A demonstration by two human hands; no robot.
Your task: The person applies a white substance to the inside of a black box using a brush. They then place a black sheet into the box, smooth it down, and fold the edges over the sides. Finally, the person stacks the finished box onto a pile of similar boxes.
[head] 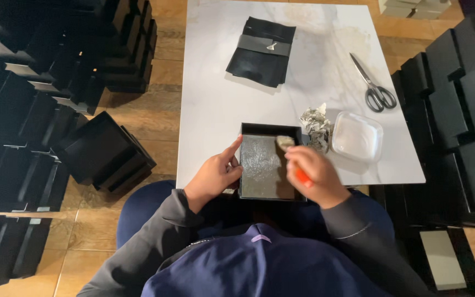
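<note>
Two hands work over a shallow black box tray (266,165) at the near edge of the white marble table (210,104), just in front of the person's lap. Left hand (214,175) rests on the tray's left wall w/ fingers loosely spread, thumb up along the rim, steadying it rather than pinching. Right hand (315,176) is closed around an orange-handled brush (292,157), bristle end over the tray's upper right corner. Risks, as I judge them: tray overhangs the table edge a bit, so a hard stroke could tip or slide it toward the lap; wet stuff could smear onto the left fingers touching the wall; the elbow could knock the clear plastic container (357,136) or crumpled foil (316,126) just beside it. Tray itself: matte black walls, inside floor greyish w/ a speckled, wet-looking sheen, uneven near the bottom. Scissors (374,85) and a stack of black sheets (262,50) lie well apart, farther up the table.
</note>
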